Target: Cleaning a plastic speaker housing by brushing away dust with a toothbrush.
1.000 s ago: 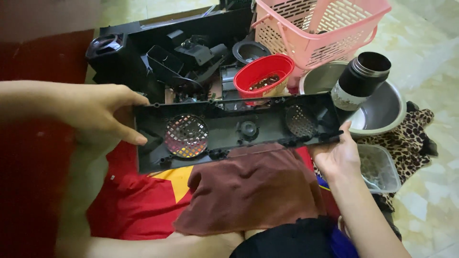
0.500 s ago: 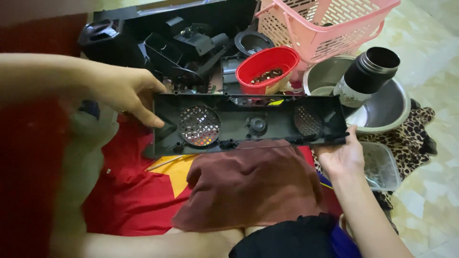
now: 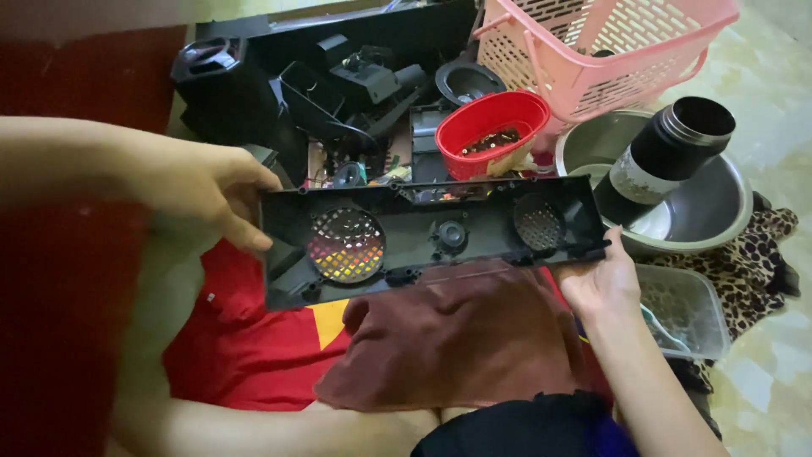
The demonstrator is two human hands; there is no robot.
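Head view, largest item first: a long black plastic panel (image 3: 431,237) with two round perforated grilles spans the frame centre, held level above a brown cloth (image 3: 461,338) and a red fabric with a yellow patch (image 3: 245,347). The left hand (image 3: 199,190), at centre left, grips the panel's left end, fingers curled over the edge. The right hand (image 3: 600,283), at lower right, supports the right end from below, thumb on the rim.

A pink plastic lattice basket (image 3: 592,51) sits at upper right. Below it, a black cylindrical flask with a pale label band (image 3: 664,156) leans in a grey metal bowl (image 3: 706,211). A red oval plastic tub (image 3: 491,131) stands at upper centre.

Compared with half a second earlier, the panel has shifted slightly right and tilted; both grips are unchanged.
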